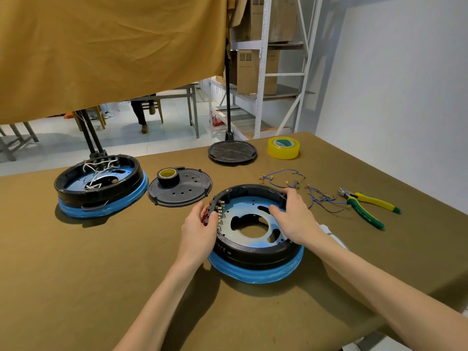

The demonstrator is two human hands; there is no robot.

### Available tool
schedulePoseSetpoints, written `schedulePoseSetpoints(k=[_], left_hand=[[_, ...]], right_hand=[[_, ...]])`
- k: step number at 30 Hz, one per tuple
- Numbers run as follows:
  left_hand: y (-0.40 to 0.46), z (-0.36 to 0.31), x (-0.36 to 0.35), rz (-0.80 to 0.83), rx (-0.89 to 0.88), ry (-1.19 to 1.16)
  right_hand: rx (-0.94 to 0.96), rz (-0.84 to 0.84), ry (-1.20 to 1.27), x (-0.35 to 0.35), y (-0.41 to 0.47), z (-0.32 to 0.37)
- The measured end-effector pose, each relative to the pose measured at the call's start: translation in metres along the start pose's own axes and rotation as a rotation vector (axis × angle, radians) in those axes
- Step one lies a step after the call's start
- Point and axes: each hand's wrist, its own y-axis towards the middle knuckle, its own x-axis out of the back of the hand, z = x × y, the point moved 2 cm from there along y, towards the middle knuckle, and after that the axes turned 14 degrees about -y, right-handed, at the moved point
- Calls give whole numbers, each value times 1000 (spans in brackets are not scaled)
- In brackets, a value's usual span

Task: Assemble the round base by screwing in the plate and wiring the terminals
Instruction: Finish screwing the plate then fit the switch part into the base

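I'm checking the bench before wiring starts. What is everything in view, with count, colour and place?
base: 1, black on blue, near centre, no wires fitted
wired base: 1, black on blue, left
cover: 1, black, between the bases
black tape: 1, on the cover
round plate: 1, black, far edge
yellow tape: 1, far right
wires: loose bunch, blue, right of base
pliers: 1, yellow-green, right
table: 1, olive
left hand: on base's terminal side
right hand: on base's right rim
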Motion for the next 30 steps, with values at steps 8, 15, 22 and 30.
schedulePoseSetpoints(k=[8, 15, 22, 30], left_hand=[[-4, -2, -6, 15, -64, 138], [10, 5, 1, 128, -35, 59], [6, 6, -4, 131, -39, -11], [-4, 10, -1, 69, -16, 122]], right_hand=[[8, 5, -42, 1, -3, 3], [28, 34, -30, 3, -2, -1], [30, 36, -73, 2, 0, 0], [31, 20, -3, 3, -3, -4]])
